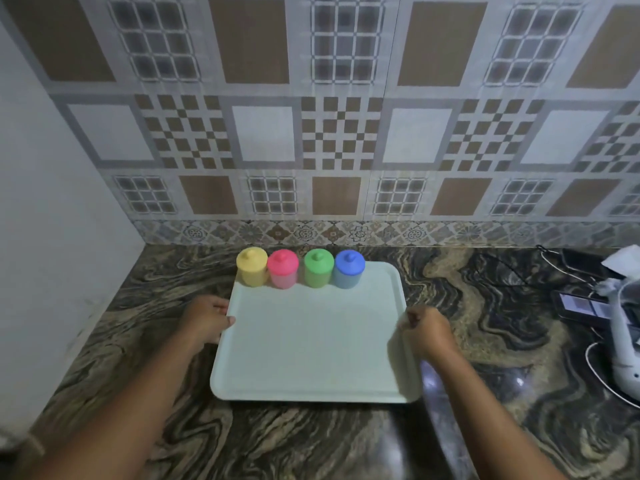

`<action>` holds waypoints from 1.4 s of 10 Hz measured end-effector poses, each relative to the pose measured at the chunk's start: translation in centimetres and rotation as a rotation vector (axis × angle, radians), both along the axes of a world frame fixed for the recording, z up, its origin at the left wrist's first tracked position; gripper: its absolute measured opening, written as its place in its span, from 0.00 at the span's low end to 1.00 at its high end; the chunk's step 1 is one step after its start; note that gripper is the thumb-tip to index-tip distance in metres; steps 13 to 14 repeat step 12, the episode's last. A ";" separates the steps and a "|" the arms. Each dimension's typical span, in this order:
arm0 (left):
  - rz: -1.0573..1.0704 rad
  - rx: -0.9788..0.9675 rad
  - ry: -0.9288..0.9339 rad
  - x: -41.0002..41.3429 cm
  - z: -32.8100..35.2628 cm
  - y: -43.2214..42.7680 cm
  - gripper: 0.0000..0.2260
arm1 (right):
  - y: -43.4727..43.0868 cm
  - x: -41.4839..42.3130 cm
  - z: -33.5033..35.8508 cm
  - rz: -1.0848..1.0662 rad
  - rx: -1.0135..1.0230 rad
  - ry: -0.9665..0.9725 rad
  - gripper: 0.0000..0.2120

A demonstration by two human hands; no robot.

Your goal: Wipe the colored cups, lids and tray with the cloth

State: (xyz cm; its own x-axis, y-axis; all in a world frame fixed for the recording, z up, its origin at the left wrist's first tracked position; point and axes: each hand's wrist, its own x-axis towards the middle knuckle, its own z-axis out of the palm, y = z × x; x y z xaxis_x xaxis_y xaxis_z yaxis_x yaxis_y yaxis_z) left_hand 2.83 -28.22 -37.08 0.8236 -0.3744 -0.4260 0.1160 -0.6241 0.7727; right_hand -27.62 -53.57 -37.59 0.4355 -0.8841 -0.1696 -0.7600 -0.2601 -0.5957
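- Two bare forearms reach in from the near edge of the frame, one on each side of the tray (311, 355).
- Left hand (207, 318) holds the tray's left rim about halfway along: the thumb lies on top of the rim, one fingertip shows just beyond it on the edge, and the other fingers curl out of sight under or behind the rim.
- Right hand (427, 329) grips the right rim opposite. Its fingers are curled tight together with the knuckles up; their tips are hidden by the hand, so how far they reach under the tray cannot be told.
- Pale and rectangular with rounded corners, the tray lies on a dark marbled counter (485, 306), and its near part is bare between the two hands.
- Four small cups stand upright in a row along the tray's far rim, well apart from both hands: from left to right the yellow cup (252, 271), pink cup (283, 277), green cup (318, 275) and blue cup (348, 277).
- Each cup wears a knobbed lid of its own colour, and neighbouring cups stand touching or nearly so.
- At the counter's right edge sit a white device (627, 341) with cables, a dark flat object (581, 306), and behind them something white and crumpled (623, 261), whether cloth or paper cannot be told.
- Behind the counter rises a patterned tiled wall (346, 133).
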 end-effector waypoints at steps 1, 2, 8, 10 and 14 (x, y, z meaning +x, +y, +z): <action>0.004 -0.004 0.016 2.3 -0.6 -2.0 0.16 | -2.3 2.3 -0.5 0.001 0.024 0.002 0.05; 0.033 -0.015 0.048 4.0 -1.9 -3.3 0.20 | -4.0 4.2 -1.3 0.000 0.039 0.022 0.08; 0.195 -0.099 -0.074 7.7 -6.0 -6.9 0.19 | -7.5 8.9 -4.0 -0.013 0.038 -0.030 0.12; 0.180 -0.081 -0.162 6.5 -5.3 -6.9 0.18 | -7.2 8.6 -3.6 -0.001 0.024 0.016 0.11; 0.014 -0.319 -0.493 -2.3 -3.8 -5.3 0.13 | -3.6 8.0 3.1 -0.037 0.030 -0.486 0.15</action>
